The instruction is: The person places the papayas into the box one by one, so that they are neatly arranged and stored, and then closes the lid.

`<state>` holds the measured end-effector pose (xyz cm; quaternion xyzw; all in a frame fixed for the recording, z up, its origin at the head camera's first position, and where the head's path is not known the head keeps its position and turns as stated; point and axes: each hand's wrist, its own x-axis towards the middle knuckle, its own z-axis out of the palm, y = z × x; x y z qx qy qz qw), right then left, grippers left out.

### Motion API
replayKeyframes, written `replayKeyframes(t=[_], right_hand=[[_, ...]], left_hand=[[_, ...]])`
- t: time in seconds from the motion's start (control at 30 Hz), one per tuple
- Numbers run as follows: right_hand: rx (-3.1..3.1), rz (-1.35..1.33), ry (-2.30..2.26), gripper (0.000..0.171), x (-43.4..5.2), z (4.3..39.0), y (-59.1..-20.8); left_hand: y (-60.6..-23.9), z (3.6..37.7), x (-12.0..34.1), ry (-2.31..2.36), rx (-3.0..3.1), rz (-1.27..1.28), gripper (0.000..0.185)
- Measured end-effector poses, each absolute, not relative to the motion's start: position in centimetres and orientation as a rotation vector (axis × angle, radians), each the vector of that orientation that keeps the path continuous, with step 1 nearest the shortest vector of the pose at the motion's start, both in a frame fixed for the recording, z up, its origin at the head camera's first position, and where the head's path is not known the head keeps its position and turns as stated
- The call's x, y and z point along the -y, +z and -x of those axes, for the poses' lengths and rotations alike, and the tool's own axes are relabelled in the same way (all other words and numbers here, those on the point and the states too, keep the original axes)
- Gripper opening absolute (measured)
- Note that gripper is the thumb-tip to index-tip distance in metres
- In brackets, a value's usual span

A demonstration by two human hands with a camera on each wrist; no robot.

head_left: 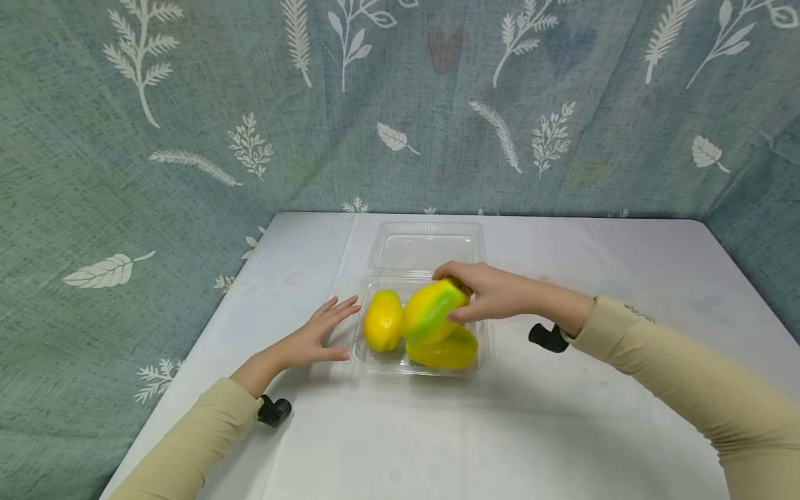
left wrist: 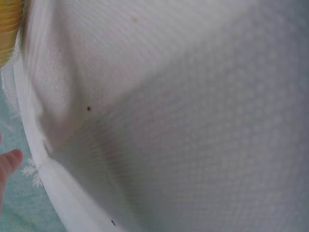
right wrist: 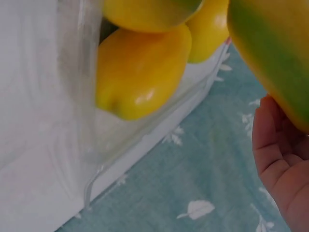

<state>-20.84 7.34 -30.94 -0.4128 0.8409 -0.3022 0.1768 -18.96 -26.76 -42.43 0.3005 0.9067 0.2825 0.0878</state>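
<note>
Right hand [head_left: 494,292] grips a yellow-green pepper [head_left: 431,311], fingers curled over its top, holding it just above the clear tray [head_left: 375,278]. Under that hand a yellow pepper [head_left: 446,351] lies in the tray; another pepper [head_left: 382,321] stands to its left, beside the held one. Left hand [head_left: 312,337] is spread flat, fingers straight, resting on the counter [head_left: 562,430] just beside the tray's left wall. The tray's lid [head_left: 428,243] lies open beyond both hands.

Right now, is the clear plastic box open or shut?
Open: the clear plastic box has its lid folded back flat behind the peppers.
</note>
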Motion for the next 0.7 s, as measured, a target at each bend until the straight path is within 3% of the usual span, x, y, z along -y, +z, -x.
replayKeyframes(t=[0.43,0.7], right_hand=[[-2.465,1.361,-0.596,0.052,-2.4,20.3,-32.5],[-2.459,1.212,-0.604,0.058,0.0,20.0,-32.6]], left_hand=[[-42.4,18.9,26.9,0.853,-2.677,-0.901,0.077],[-42.4,18.9,27.0,0.862,-2.665,-0.887,0.078]])
